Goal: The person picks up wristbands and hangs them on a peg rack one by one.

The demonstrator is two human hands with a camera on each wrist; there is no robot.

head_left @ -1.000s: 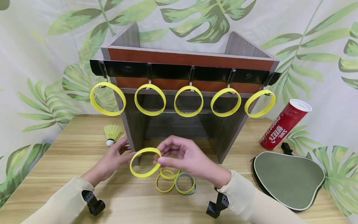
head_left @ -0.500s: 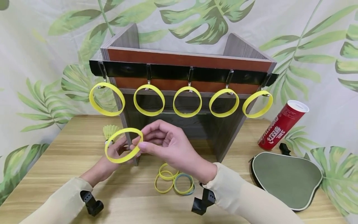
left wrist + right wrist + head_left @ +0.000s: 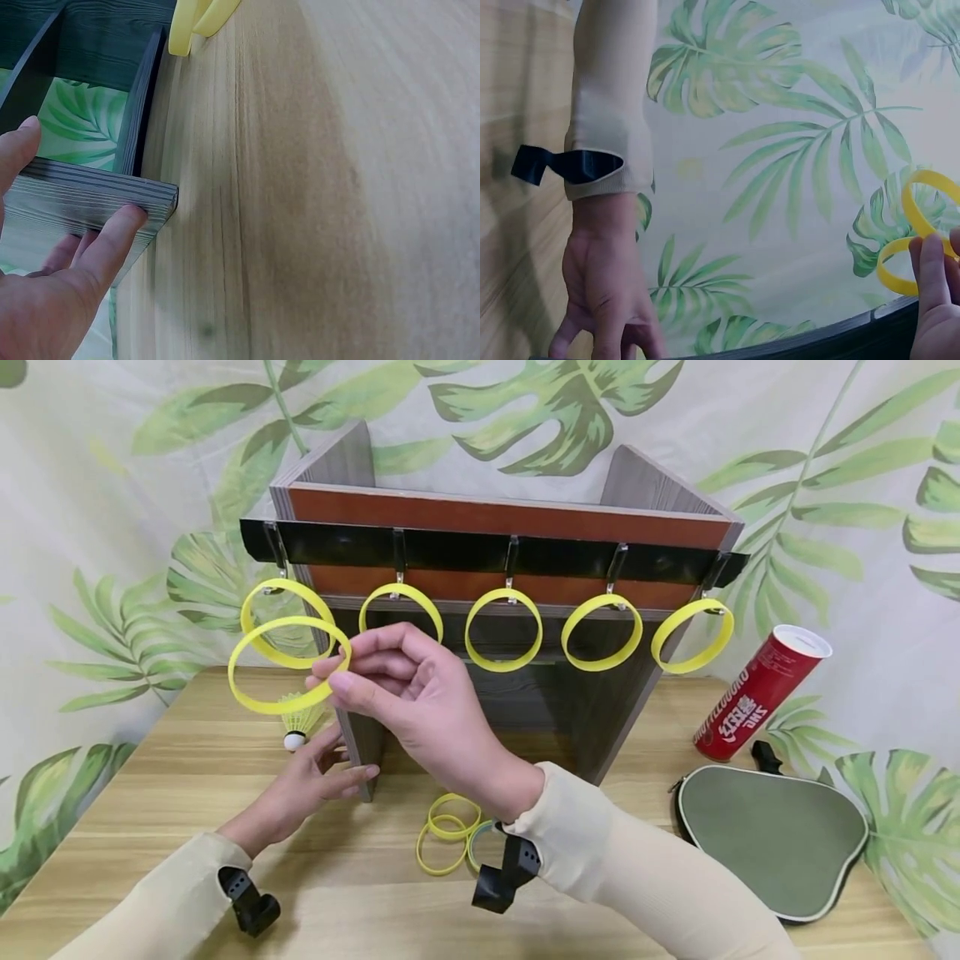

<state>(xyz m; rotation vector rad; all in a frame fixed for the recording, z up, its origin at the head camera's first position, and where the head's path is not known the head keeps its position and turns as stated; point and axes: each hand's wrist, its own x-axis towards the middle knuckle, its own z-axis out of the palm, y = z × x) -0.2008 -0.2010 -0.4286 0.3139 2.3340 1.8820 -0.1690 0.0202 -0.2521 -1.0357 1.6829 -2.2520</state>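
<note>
My right hand (image 3: 438, 718) pinches a yellow ring (image 3: 273, 707) between thumb and fingers, raised in front of the shelf's left end. In the head view the ring overlaps the leftmost hanging ring (image 3: 247, 610). That one hangs from a metal hook (image 3: 276, 547) on a black strip (image 3: 457, 550) across the shelf front; several more rings hang along the strip. My left hand (image 3: 67, 292) grips the front edge of the shelf's left side panel (image 3: 97, 202) low down, thumb on the inner side, fingers outside. The right wrist view shows the held ring beside a hanging one.
Loose yellow rings (image 3: 441, 872) and a partly hidden bluish one lie on the table (image 3: 337, 893) before the shelf. A shuttlecock (image 3: 300, 718) sits left of it. At right stand a red tube (image 3: 761, 693) and a green paddle case (image 3: 772, 843). Leaf-patterned cloth (image 3: 825, 552) hangs behind.
My right hand has carried the yellow ring leftward and up, from low before the shelf to over the leftmost hanging ring. The left hand keeps its place on the side panel.
</note>
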